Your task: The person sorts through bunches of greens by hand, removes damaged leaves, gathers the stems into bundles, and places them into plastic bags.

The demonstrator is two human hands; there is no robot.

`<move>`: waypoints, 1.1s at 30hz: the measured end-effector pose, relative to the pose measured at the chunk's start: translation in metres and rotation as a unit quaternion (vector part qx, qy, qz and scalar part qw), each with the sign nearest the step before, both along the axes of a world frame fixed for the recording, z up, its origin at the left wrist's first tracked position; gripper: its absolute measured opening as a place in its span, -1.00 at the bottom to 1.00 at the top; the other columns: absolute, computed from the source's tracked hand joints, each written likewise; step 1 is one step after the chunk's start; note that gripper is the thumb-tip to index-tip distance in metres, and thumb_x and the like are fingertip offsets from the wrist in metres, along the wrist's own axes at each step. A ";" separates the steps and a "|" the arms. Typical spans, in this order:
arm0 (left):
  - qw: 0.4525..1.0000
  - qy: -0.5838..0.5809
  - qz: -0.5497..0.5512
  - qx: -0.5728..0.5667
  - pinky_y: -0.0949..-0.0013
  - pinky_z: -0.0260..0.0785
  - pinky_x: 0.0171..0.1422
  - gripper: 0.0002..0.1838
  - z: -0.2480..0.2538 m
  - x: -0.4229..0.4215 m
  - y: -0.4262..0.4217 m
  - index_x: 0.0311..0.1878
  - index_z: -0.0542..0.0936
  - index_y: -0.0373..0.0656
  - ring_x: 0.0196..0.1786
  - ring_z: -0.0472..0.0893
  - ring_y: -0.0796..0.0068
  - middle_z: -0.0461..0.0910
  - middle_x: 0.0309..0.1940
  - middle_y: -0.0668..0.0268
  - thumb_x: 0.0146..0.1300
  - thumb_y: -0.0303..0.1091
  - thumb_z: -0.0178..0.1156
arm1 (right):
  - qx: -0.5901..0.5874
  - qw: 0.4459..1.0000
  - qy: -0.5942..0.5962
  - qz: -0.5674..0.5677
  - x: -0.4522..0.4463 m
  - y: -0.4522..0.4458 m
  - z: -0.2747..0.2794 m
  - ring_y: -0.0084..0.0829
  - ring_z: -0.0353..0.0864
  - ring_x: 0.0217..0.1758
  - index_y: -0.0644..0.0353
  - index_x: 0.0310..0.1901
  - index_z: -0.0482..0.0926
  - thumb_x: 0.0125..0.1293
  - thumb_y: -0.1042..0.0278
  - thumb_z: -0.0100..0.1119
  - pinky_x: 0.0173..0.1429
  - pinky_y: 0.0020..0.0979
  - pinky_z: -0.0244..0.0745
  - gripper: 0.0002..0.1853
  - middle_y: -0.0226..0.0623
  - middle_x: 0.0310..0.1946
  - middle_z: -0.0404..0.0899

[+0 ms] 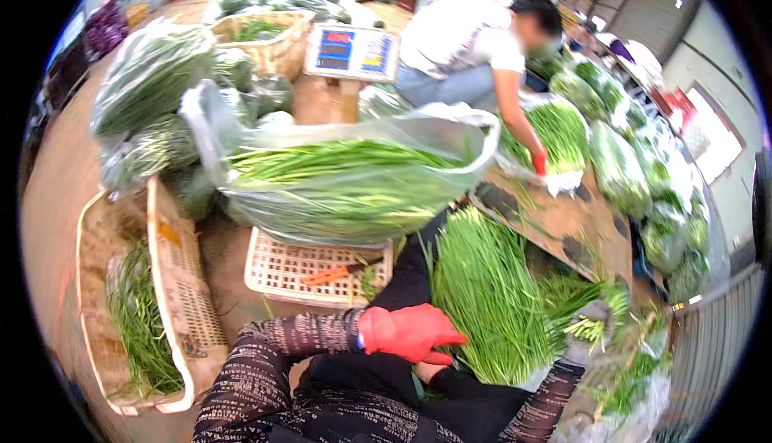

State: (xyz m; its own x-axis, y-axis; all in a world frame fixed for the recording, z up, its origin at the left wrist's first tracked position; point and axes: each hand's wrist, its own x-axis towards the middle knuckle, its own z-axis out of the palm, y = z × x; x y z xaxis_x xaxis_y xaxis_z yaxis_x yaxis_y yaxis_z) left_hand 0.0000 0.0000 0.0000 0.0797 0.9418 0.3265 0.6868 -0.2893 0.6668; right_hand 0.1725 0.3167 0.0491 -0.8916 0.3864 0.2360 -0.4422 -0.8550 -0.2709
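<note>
My left hand, in a red glove, is over my lap, beside the large pile of long green chives. Its forefinger and thumb are apart, and nothing shows between them. To the right of the pile my right hand, in a grey glove, is closed around a small bunch of chives with its pale cut ends showing; the fingers are partly hidden. Ahead of me a clear plastic bag full of chives rests above an upturned white crate. An orange-handled knife lies on that crate.
At the left stands a cream crate with loose greens. Behind are stuffed bags and a digital scale. A co-worker bends over another bag of chives. Bagged vegetables line the right. Loose trimmings lie lower right.
</note>
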 end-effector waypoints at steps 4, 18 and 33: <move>0.979 -0.052 0.123 0.155 0.28 0.41 -0.25 -0.61 0.116 -0.064 -0.092 -0.06 0.52 -0.19 -0.36 0.57 0.19 0.57 -0.39 0.14 -0.05 -0.59 0.09 | 0.069 0.993 0.094 0.028 -0.112 -0.096 0.101 -0.55 0.32 -0.40 0.26 0.02 0.31 0.25 0.34 0.01 -0.17 -0.38 0.35 -0.67 -0.46 -0.47 0.30; 0.704 0.419 0.572 -0.042 0.25 0.21 0.23 -0.72 0.077 -0.255 -0.307 -0.05 0.46 -0.09 0.08 0.43 0.30 0.47 -0.06 0.20 0.14 -0.40 -0.03 | 0.986 0.162 -0.026 0.002 -0.370 -0.205 -0.022 -0.04 0.53 -0.19 0.26 -0.15 0.47 -0.09 0.51 0.02 -0.10 -0.20 0.41 -0.64 0.05 -0.33 0.55; 0.822 0.315 0.373 -0.292 0.24 0.24 0.23 -0.66 0.162 -0.230 -0.306 -0.35 0.65 -0.06 -0.16 0.53 0.20 0.59 -0.36 0.25 -0.37 -0.34 0.26 | 0.906 0.410 -0.041 -0.100 -0.373 -0.148 0.070 -0.28 0.57 -0.34 0.27 -0.19 0.56 0.09 0.22 0.23 -0.20 -0.39 0.43 -0.68 -0.19 -0.35 0.62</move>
State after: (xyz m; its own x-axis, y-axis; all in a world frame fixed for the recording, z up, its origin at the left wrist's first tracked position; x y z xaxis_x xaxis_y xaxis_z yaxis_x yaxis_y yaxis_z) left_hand -0.2300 -0.3061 0.1620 -0.6117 0.7866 -0.0838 0.7900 0.6130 -0.0129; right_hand -0.2004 0.1684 0.1192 -0.9189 -0.2887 0.2689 -0.3796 0.8326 -0.4033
